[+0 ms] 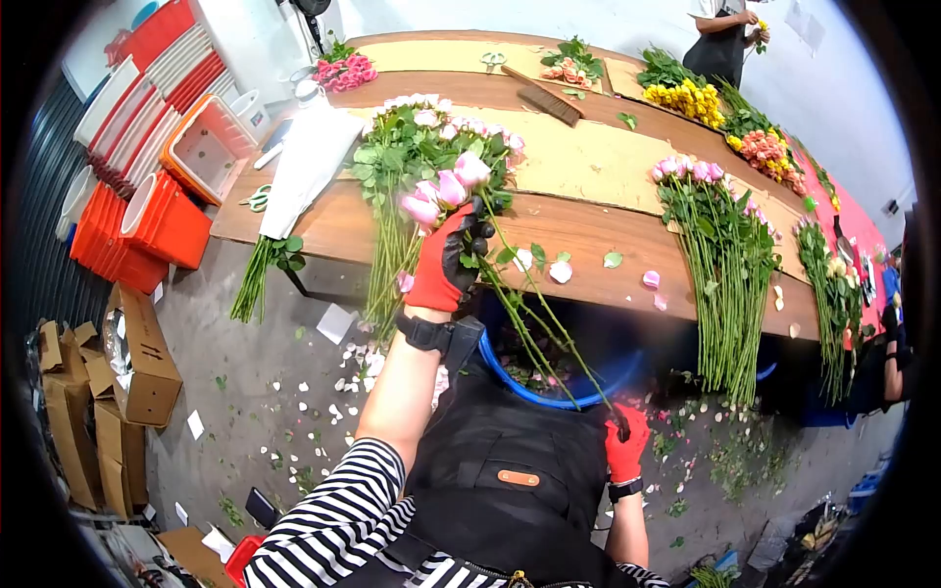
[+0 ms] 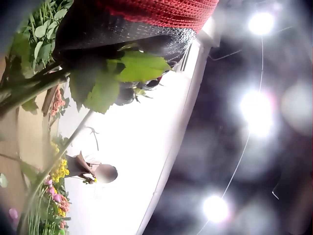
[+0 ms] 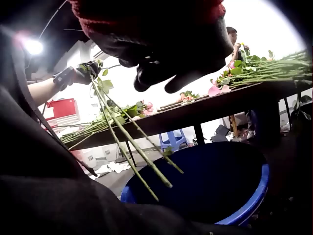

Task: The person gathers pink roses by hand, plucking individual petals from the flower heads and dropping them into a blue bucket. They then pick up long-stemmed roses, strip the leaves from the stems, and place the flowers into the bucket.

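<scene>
My left hand point(image 1: 443, 263), in a red and black glove, grips a few pink roses point(image 1: 453, 188) just below their blooms. Their long stems point(image 1: 534, 328) slant down to the right over a blue bucket point(image 1: 559, 400), with the cut ends apart in the right wrist view. Green leaves point(image 2: 144, 66) stick out by the left glove in the left wrist view. Near the lower stem ends is my right hand point(image 1: 627, 443), also gloved. Seen from the right wrist, its dark fingers point(image 3: 146, 76) hang loosely bent above the bucket, holding nothing.
On the wooden table point(image 1: 578, 240) lie a large pink rose bunch point(image 1: 392, 157), another bunch point(image 1: 720, 284), a brush point(image 1: 544, 98) and a white-wrapped bunch point(image 1: 309, 167). Red crates point(image 1: 167, 230) and cardboard boxes point(image 1: 137, 358) stand left. Another person point(image 1: 720, 39) handles yellow flowers behind the table.
</scene>
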